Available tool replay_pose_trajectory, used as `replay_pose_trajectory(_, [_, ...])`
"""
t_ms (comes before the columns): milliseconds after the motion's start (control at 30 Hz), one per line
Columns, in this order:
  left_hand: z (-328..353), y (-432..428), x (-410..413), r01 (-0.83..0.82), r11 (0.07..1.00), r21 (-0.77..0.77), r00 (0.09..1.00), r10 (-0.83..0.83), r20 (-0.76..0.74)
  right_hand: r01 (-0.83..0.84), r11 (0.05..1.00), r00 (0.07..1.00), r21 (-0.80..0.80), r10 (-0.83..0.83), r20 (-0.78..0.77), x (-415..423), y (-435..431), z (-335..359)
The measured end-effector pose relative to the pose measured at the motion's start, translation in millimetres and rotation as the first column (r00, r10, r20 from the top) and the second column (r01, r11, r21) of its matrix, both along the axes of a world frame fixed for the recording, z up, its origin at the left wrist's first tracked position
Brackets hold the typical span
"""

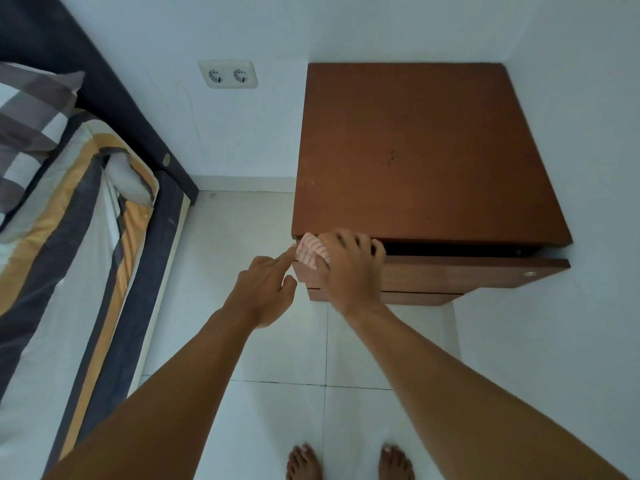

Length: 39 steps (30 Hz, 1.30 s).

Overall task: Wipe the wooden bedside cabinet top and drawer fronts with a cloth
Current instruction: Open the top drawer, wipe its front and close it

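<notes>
Cloth, white with thin red stripes, bunched up at the front left corner of the wooden bedside cabinet, pressed against the upper edge of the top drawer front. Right hand clamped over it, fingers curled over the lip of the drawer, which sits pulled out a bit with a dark gap showing under the cabinet top. Left hand just beside, holding nothing, fingers loose, index finger poking toward the free end of the cloth. Lower drawer front barely peeking out underneath. Cabinet top bare, a few dark specks near the middle. Looks like the drawer-front stage, working from the left end.

Possible trouble from here: drawer not shut, so a firm sideways wipe could shove it in and pinch those curled fingers in the gap. Cloth wadded small, so probably streaky coverage and missed strips unless spread out. Knob at the far right could snag it. Cabinet tucked tight against the wall on the right, so knuckles could get scraped there. Bare feet on the tile floor right below, bed close on the left, wall socket well clear.
</notes>
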<state>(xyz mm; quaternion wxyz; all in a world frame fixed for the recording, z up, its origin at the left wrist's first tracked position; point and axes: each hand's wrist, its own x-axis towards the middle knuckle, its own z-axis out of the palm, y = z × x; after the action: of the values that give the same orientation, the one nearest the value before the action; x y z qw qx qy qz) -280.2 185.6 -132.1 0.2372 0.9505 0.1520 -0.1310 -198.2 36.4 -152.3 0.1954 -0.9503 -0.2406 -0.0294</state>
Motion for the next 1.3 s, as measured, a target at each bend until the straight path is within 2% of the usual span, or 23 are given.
replay_pose_trajectory(67, [-4, 4, 2, -0.025, 0.999, -0.025, 1.0, 0.025, 0.011, 0.011, 0.998, 0.989, -0.067, -0.001, 0.148, -1, 10, -21])
replay_pose_trajectory(133, [-8, 7, 2, -0.03, 0.998, -0.053, 0.999, 0.031, 0.023, -0.056, 0.998, 0.973, -0.03, 0.061, 0.224, -2, 10, -36])
replay_pose_trajectory(200, [-10, 6, 1, -0.032, 0.997, -0.072, 0.998, 0.036, 0.047, -0.19, 0.982, 0.96, 0.012, 0.184, 0.21, -2, 8, -48])
replay_pose_trajectory(267, [-11, 1, 0, -0.031, 0.998, -0.051, 0.997, 0.035, 0.071, -0.264, 0.964, 0.945, -0.024, 0.264, 0.194, -4, 5, -57])
replay_pose_trajectory(333, [-12, -6, -1, -0.025, 1.0, 0.004, 0.997, 0.025, 0.071, -0.27, 0.957, 0.939, -0.103, 0.286, 0.189, -7, 0, -62])
replay_pose_trajectory(467, [-14, -28, 8, -0.021, 0.994, 0.107, 0.997, 0.014, 0.07, -0.275, 0.95, 0.936, -0.147, 0.3, 0.183, -2, -15, -61])
replay_pose_trajectory(633, [-30, -69, 18, -0.021, 0.993, 0.12, 1.0, 0.023, -0.015, -0.213, 0.961, 0.944, -0.176, 0.249, 0.216, 16, -65, -66])
replay_pose_trajectory(867, [-47, -79, 17, -0.025, 0.955, 0.296, 0.998, 0.041, -0.046, -0.064, 0.965, 0.966, -0.254, 0.123, 0.226, 54, -173, -64])
replay_pose_trajectory(1300, [-45, -85, 23, -0.057, 0.944, 0.326, 0.993, 0.087, -0.077, 0.148, 0.95, 0.976, -0.275, -0.095, 0.196, 99, -308, -62])
